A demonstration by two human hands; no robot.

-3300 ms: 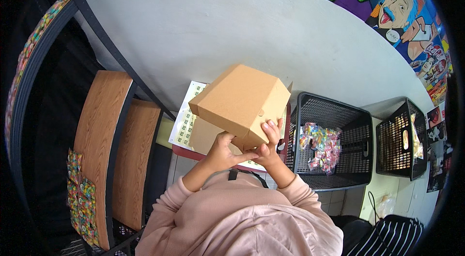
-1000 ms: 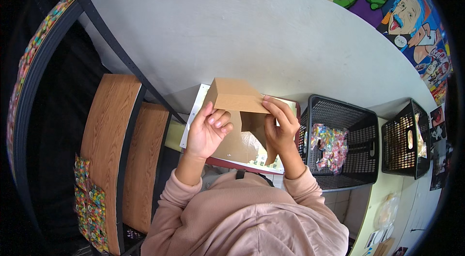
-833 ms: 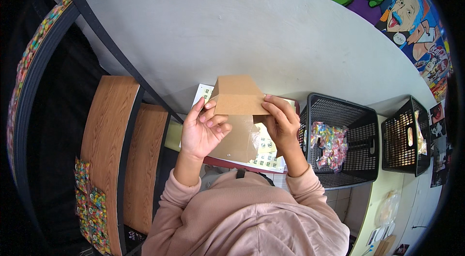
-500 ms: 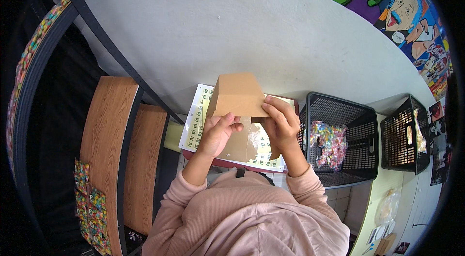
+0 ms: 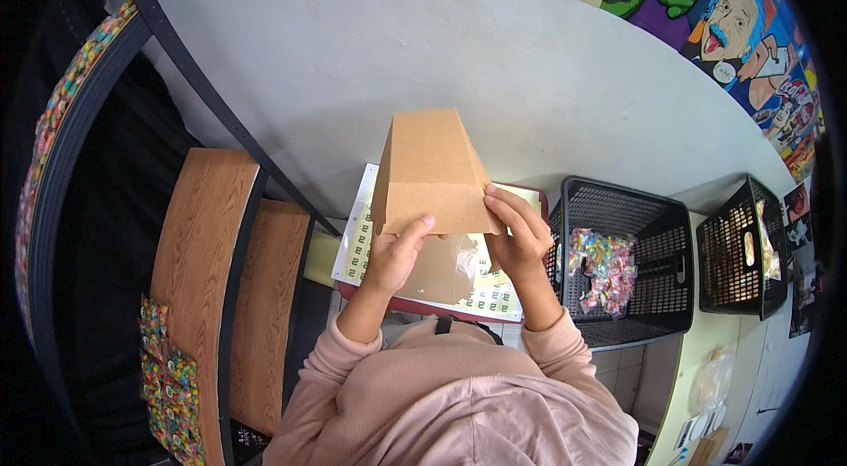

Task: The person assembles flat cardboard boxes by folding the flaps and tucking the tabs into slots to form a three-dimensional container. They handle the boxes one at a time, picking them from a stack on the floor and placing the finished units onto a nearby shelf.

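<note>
A brown cardboard box (image 5: 432, 153) with sloping sides is held up between my two hands, in front of the wall. My left hand (image 5: 394, 256) grips its near edge at the left, thumb on the outside and fingers hidden behind. At the near right corner, my right hand (image 5: 519, 235) is closed on the same box, fingertips against its side. Below the box, a brown card piece with clear film (image 5: 439, 276) shows, partly covered. Under it are pale sheets of small printed labels (image 5: 355, 265) on a low surface with a dark red edge.
To the right stands a black plastic crate (image 5: 651, 285) with wrapped sweets (image 5: 604, 272); a second black crate (image 5: 716, 276) is beyond it. Wood-topped shelves (image 5: 196, 245) with bags of colourful sweets (image 5: 169, 387) stand left. A dark metal post (image 5: 216, 104) slants beside the pale wall (image 5: 353, 42).
The box has tilted and risen slightly, showing more of its top panel. My left thumb has come onto its near face. A flap hanging by my right hand is no longer visible.
</note>
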